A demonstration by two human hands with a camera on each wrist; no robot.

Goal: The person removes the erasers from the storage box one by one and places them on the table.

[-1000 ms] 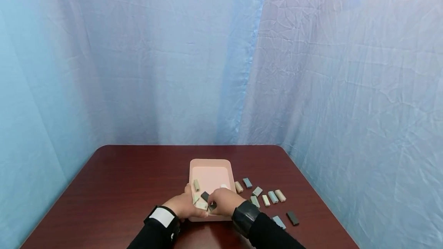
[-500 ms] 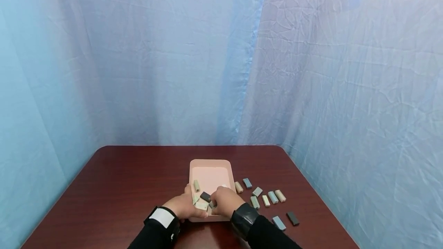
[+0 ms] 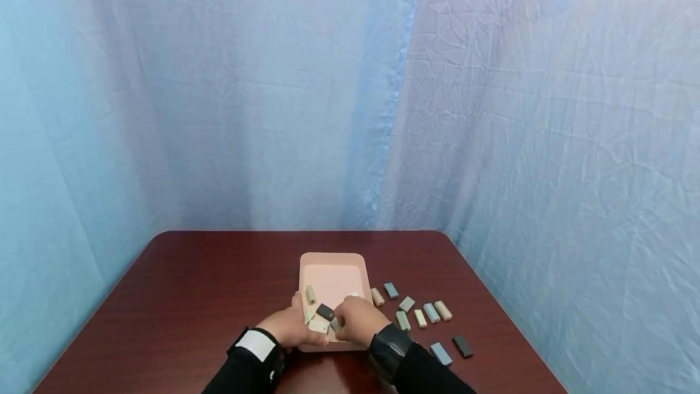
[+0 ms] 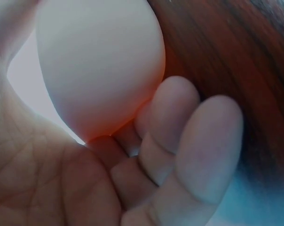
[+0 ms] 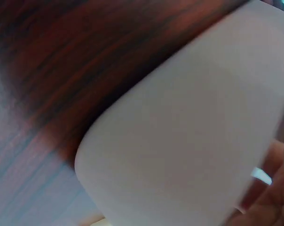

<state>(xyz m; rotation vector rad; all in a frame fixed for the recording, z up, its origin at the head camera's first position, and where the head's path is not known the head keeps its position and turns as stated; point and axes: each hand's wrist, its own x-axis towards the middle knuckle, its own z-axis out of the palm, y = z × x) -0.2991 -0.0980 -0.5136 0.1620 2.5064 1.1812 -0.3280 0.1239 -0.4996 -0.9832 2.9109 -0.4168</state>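
Working among the small blocks in the near part of the pink tray (image 3: 335, 275) seems to be the step in hand, and it calls for one hand to steady and the other to move lightly. The left hand (image 3: 292, 323) steadies: its fingers (image 4: 210, 148) curl round the outside of the tray's near left corner and hold it. That grip is best kept firm but not squeezing, so that the tray neither slides nor tips on the counter (image 3: 219, 290).

The right hand (image 3: 360, 320) reaches in on the other side, fingers bent down and close together by a grey-green block (image 3: 335, 324). Whether they pinch it or only touch it, I cannot tell; the hand hides the contact. Just beside it lie a dark block (image 3: 325, 312) and a cream block (image 3: 319, 325), with a pale triangular block (image 3: 309, 315) and a pale green block (image 3: 310, 294) near the left wall. With neighbours this tight, a fingertip hold by the block's sides and small, low movements look safer than a sweep, which could knock the dark block askew.

More pieces lie on the counter to the right, including a beige block (image 3: 377, 296) beside the tray wall; the right forearm should clear the nearer blue block (image 3: 440, 353).
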